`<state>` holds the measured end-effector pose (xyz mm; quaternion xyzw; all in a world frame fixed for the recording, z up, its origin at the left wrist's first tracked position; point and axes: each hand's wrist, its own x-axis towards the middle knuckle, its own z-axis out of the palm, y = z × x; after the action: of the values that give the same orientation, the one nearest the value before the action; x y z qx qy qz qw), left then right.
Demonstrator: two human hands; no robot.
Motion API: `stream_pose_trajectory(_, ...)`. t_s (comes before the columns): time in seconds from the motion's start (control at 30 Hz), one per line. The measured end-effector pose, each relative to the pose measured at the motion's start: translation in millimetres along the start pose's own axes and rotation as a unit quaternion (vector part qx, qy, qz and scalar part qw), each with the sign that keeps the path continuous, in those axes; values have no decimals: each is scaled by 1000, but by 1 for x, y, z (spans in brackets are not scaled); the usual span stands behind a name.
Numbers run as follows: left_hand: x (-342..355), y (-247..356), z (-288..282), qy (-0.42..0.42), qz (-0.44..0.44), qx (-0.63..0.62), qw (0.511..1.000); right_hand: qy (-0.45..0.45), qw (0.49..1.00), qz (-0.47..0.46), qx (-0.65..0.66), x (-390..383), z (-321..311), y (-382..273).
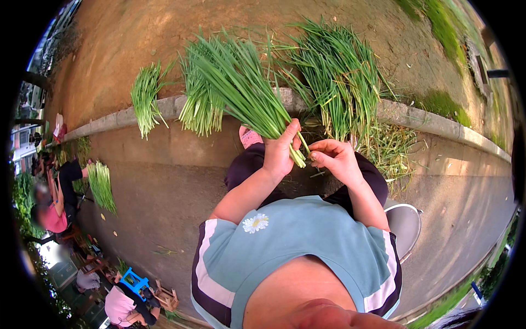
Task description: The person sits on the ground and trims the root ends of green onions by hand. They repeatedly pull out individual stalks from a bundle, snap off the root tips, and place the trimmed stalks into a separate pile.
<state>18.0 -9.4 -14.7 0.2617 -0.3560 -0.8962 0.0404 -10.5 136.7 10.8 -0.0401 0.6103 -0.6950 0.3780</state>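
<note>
My left hand (281, 151) is closed around a thick bunch of garlic chives (241, 85). Their green leaves fan out up and to the left, and the pale cut ends stick out below my fist. Close beside it, my right hand (335, 158) pinches at the end of one chive stalk (303, 141) that slants away from the bunch. Behind the held bunch, another bundle of chives (201, 107) lies across the stone curb, partly hidden. A large loose heap of chives (342, 82) lies just past my right hand.
A smaller chive bundle (147, 96) rests on the curb (175, 104) further left. Yellowish trimmings (390, 151) cover the ground at right. A grey round seat (404, 225) shows beside me. At far left are other people, one by chives (100, 186), and a blue stool (134, 281).
</note>
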Motion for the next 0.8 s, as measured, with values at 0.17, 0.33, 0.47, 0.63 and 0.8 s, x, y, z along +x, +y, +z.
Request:
stream_pose_trajectory(0.17,0,0,6,0,4,-14,1000,39,999,-17,-20,3,1,6)
stream_pose_trajectory(0.33,-2,-6,7,-18,-15,33,999,113,977,-114,-143,7,0,8)
stream_pose_trajectory(0.47,-2,-9,8,1,-17,49,999,110,960,-131,-219,5,-1,3)
stream_pose_trajectory(0.63,-2,-12,10,-3,7,74,997,71,990,-51,-108,6,-7,10)
stream_pose_trajectory(0.8,-1,-14,9,-6,0,65,998,23,999,0,35,6,-11,7)
